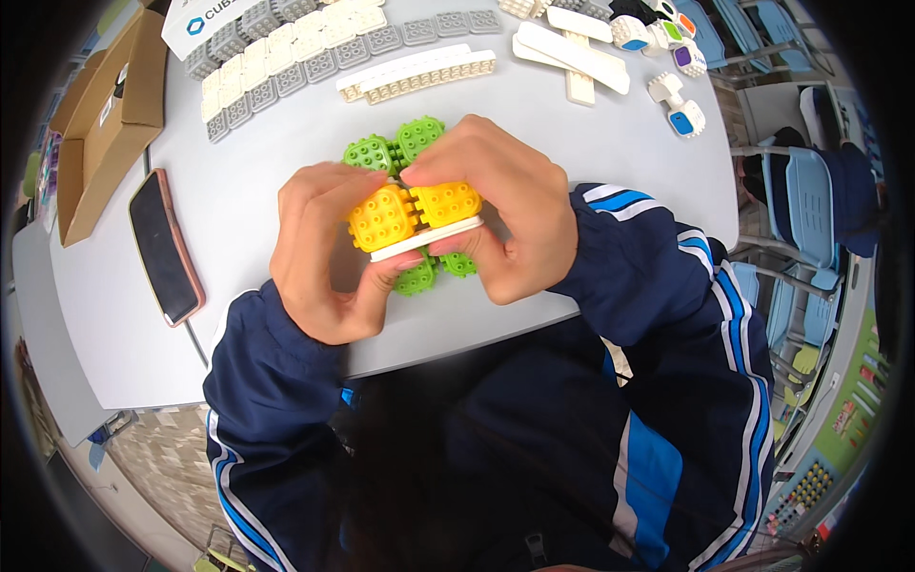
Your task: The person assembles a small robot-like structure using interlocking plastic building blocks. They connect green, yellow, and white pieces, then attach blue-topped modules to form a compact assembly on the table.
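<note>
Between my hands is a block assembly of studded plastic cubes. Two yellow blocks (383, 219) sit side by side at its middle, with a white flat strip (426, 238) along their near edge. Green blocks (419, 141) show beyond the yellow ones, and more green shows below the strip. My left hand (324, 248) is closed on the left side, thumb under the white strip and fingers over the top. My right hand (510, 210) grips the right side the same way. Parts of the blocks are hidden behind my fingers.
Rows of grey and white blocks (295, 57) line the table's far side, near a long white studded beam (419, 76). White flat bars (572, 57) and round-faced modules (679, 114) lie at far right. A phone (164, 246) and an open cardboard box (110, 133) are at left.
</note>
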Demonstrator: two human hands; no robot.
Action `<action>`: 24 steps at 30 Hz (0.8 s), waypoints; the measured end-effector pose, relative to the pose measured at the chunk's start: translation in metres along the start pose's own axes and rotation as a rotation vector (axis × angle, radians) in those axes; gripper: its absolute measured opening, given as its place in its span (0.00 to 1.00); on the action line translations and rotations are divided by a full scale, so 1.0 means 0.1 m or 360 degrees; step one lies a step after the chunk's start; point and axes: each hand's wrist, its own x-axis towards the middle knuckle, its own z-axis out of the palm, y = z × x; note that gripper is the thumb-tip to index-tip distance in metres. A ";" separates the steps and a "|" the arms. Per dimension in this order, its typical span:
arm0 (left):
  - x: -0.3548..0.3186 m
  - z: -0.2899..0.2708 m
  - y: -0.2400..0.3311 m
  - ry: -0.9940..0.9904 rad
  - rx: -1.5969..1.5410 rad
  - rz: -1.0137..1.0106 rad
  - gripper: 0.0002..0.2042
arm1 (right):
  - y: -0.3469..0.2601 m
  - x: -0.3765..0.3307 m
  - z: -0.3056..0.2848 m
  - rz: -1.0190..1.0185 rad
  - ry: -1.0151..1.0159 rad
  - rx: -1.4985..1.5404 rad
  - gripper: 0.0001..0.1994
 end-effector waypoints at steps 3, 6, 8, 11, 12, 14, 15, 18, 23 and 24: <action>-0.03 0.07 0.06 0.0117 0.0028 -0.0063 0.20 | 0.02 0.01 0.06 -0.0044 0.0086 -0.0023 0.20; -0.03 0.10 0.06 0.0165 0.0080 -0.0057 0.19 | 0.04 0.02 0.09 -0.0074 0.0133 -0.0003 0.20; -0.02 0.13 0.04 0.0205 0.0084 -0.0055 0.19 | 0.04 0.04 0.12 -0.0078 0.0169 0.0064 0.23; -0.01 0.14 0.03 0.0234 0.0050 -0.0060 0.19 | 0.05 0.06 0.11 -0.0090 0.0174 0.0079 0.23; -0.01 0.13 0.04 0.0227 0.0026 -0.0076 0.18 | 0.04 0.05 0.11 -0.0068 0.0169 0.0091 0.22; 0.00 0.12 0.05 0.0227 -0.0016 -0.0092 0.18 | 0.04 0.05 0.11 -0.0044 0.0157 0.0105 0.22; 0.00 0.11 0.05 0.0211 0.0002 -0.0084 0.18 | 0.04 0.04 0.09 -0.0040 0.0129 0.0083 0.20; 0.03 0.07 0.04 0.0169 0.0039 -0.0047 0.17 | 0.04 0.06 0.01 -0.0034 0.0060 0.0043 0.18; 0.01 0.03 0.00 0.0140 -0.0010 -0.0022 0.20 | 0.02 0.06 -0.05 0.0021 -0.0070 0.0101 0.18; 0.02 0.02 0.00 0.0132 -0.0031 -0.0023 0.20 | 0.02 0.06 -0.07 0.0033 -0.0097 0.0102 0.18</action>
